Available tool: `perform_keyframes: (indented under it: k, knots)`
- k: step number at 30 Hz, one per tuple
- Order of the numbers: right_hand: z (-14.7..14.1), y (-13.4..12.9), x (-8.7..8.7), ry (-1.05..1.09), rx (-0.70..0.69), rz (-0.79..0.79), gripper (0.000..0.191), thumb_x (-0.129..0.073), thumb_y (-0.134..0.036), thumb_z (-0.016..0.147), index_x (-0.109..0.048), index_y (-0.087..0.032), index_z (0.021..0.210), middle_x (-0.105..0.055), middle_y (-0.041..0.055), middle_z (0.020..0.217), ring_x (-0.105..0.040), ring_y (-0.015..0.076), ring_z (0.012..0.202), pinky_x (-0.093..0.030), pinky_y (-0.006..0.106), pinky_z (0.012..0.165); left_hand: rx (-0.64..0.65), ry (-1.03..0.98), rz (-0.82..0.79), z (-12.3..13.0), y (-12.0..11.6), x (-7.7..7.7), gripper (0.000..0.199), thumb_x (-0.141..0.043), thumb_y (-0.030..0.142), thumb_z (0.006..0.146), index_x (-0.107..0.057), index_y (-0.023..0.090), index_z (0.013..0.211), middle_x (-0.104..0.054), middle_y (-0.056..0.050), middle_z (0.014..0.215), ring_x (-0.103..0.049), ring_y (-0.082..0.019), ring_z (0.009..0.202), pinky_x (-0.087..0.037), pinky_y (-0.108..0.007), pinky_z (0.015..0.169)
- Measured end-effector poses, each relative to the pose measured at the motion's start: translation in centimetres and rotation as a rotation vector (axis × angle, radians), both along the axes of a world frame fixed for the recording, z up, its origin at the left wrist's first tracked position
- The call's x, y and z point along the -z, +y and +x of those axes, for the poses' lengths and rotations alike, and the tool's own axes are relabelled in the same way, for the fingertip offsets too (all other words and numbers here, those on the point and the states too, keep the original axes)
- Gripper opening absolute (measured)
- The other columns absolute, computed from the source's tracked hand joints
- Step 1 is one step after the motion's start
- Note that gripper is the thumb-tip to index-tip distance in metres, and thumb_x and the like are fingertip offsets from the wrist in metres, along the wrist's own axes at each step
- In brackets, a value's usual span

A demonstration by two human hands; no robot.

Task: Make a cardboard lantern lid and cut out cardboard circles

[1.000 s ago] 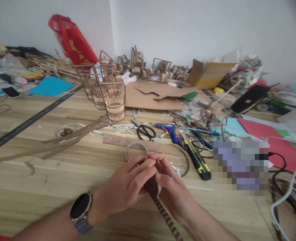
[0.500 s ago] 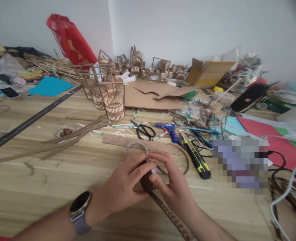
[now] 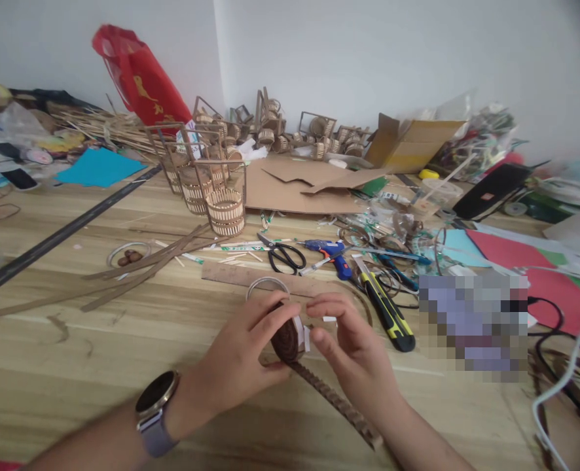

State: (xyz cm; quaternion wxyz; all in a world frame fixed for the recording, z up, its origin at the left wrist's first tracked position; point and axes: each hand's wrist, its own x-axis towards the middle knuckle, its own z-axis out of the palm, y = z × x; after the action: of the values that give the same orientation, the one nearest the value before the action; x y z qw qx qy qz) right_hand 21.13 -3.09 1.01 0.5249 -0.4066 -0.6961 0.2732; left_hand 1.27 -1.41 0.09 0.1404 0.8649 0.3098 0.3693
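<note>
Tabletop (image 3: 137,347), coil (image 3: 286,340) — partly hidden, left hand (image 3: 238,353) gripping

One held coil (image 3: 284,341), one knife (image 3: 388,313) (one watch (image 3: 156,395))

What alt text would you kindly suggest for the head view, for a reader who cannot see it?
The left hand holds a coiled brown strip, its loose end trailing to the lower right, while the right hand is open beside it. On the wooden table beyond lie scissors, a blue glue gun and a utility knife, with small slatted buckets farther back.
</note>
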Motion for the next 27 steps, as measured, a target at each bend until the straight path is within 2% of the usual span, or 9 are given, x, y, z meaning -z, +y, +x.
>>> perform_keyframes:
  k: [1,3,7,10,16,27]
  knots:
    - [0.2,0.1,-0.2,-0.006,0.023,-0.001,0.006,-0.062,-0.032,0.096,-0.066,-0.028,0.097,-0.068,0.0021,0.095,-0.064,0.0185,0.093,-0.051,0.029,0.083,-0.025,0.02,0.021,0.0,0.1,-0.1,0.068,-0.072,0.006,0.072,-0.046,0.02,0.134,-0.057,-0.016,0.132,-0.057,-0.031,0.122,-0.052,-0.049,0.101]
    - [0.6,0.3,-0.8,-0.057,0.024,-0.037,0.009,-0.063,-0.021,0.092,-0.067,-0.026,0.086,-0.068,0.0003,0.082,-0.064,0.0171,0.08,-0.051,0.027,0.074,-0.075,0.075,0.083,-0.1,0.3,-0.2,0.064,-0.07,0.005,0.074,-0.047,0.019,0.132,-0.057,-0.016,0.13,-0.058,-0.032,0.118,-0.054,-0.049,0.098]
    - [0.8,0.6,-1.9,-0.199,-0.057,-0.189,0.013,-0.065,-0.019,0.086,-0.069,-0.023,0.074,-0.072,-0.001,0.072,-0.066,0.0161,0.068,-0.051,0.026,0.067,-0.098,0.159,0.247,-0.4,0.8,-0.1,0.057,-0.066,0.005,0.08,-0.047,0.015,0.132,-0.056,-0.018,0.13,-0.057,-0.033,0.116,-0.055,-0.05,0.096]
    - [0.6,0.6,-2.1,-0.257,-0.051,-0.219,0.015,-0.063,-0.018,0.083,-0.068,-0.023,0.07,-0.072,-0.0022,0.067,-0.065,0.0148,0.061,-0.051,0.024,0.062,-0.091,0.206,0.295,-0.4,0.8,0.2,0.054,-0.064,0.006,0.082,-0.047,0.014,0.132,-0.053,-0.018,0.132,-0.055,-0.033,0.116,-0.056,-0.051,0.095]
    - [0.2,0.5,-1.3,-0.328,0.021,-0.139,0.016,-0.061,-0.017,0.084,-0.07,-0.023,0.074,-0.073,-0.0008,0.067,-0.066,0.0159,0.062,-0.05,0.026,0.061,-0.14,0.3,0.276,-0.3,0.5,0.5,0.066,-0.067,0.003,0.075,-0.045,0.015,0.136,-0.051,-0.018,0.134,-0.055,-0.036,0.114,-0.058,-0.053,0.091]
    - [0.2,0.3,-0.5,-0.459,0.052,-0.033,0.016,-0.06,-0.012,0.085,-0.07,-0.022,0.076,-0.071,-0.0005,0.067,-0.066,0.0171,0.062,-0.046,0.029,0.064,-0.117,0.329,0.208,-0.1,0.3,0.5,0.075,-0.071,-0.001,0.067,-0.044,0.015,0.135,-0.053,-0.019,0.131,-0.059,-0.038,0.111,-0.059,-0.055,0.089]
